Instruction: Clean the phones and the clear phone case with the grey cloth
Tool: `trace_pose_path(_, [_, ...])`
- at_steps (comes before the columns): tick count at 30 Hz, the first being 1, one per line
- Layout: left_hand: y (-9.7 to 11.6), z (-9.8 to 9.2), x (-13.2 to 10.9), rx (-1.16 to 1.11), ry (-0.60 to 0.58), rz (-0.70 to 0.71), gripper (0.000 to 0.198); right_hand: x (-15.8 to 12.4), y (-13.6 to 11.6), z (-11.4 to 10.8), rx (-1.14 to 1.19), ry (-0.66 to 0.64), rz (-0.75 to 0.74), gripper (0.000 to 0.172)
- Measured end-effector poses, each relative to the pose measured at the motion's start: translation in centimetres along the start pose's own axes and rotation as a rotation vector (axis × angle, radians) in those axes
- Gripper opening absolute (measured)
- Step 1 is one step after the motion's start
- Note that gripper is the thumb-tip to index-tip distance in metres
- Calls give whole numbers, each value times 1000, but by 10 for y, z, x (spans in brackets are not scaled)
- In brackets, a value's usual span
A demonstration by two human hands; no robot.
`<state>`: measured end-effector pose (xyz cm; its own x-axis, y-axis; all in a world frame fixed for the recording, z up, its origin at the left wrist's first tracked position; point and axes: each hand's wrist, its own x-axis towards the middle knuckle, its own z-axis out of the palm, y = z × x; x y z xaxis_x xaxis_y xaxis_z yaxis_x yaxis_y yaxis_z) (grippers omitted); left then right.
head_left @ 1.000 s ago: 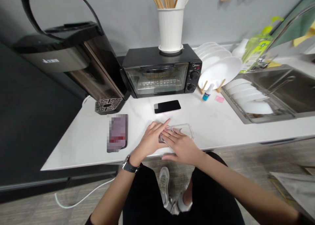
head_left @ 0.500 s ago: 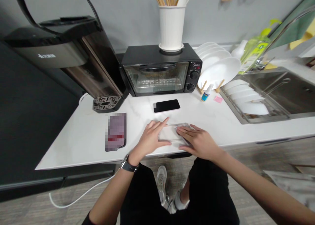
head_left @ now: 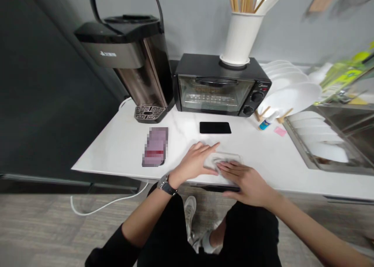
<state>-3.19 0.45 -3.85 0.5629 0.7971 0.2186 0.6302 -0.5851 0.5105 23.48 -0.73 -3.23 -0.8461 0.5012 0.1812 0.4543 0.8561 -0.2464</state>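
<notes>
A clear, flat case (head_left: pixel 230 156), shaped like a phone case, lies on the counter near its front edge. My left hand (head_left: pixel 195 162) holds its left end, thumb along the near side and fingers along the far side. Stretched fingers of my right hand (head_left: pixel 245 178) lie flat on the case's middle and right part, with the thumb apart near the counter edge. Whether something thin is under those fingertips cannot be made out. Beyond the case lies a black-screened phone (head_left: pixel 215 127), touched by neither hand. Off to the left is a blurred-out purple, phone-shaped object (head_left: pixel 156 146).
A black toaster oven (head_left: pixel 216 86) stands behind, bearing a white utensil pot (head_left: pixel 242 37). At left is a tall water dispenser (head_left: pixel 146 72). To the right are white plates (head_left: pixel 292 92), a small spray bottle (head_left: pixel 266 123), a pink slip (head_left: pixel 279 131) and a sink (head_left: pixel 309 158).
The camera view has turned left, so everything sits further right. My right fingers have shifted slightly over the case, while my left hand keeps its hold at the left end.
</notes>
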Motion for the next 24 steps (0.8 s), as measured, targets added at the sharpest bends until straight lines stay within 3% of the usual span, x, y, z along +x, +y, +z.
trace_pose_path(4, [-1,-1,-3,25,26,-44,109,17,4,6,29,23,-83,70])
trace_pose_path(9, [-3,0,0,30,9,-42,111,-5,-4,-1,-5,49,88,70])
trace_pose_path(14, [-5,-2,0,46,-4,-15,104,24,-10,5,18,61,-13,65])
trace_pose_path(20, [2,1,4,68,-13,-35,109,-16,-1,-10,12,46,106,62])
trace_pose_path(24, [2,2,2,52,-27,24,105,10,-7,2,61,24,-17,69])
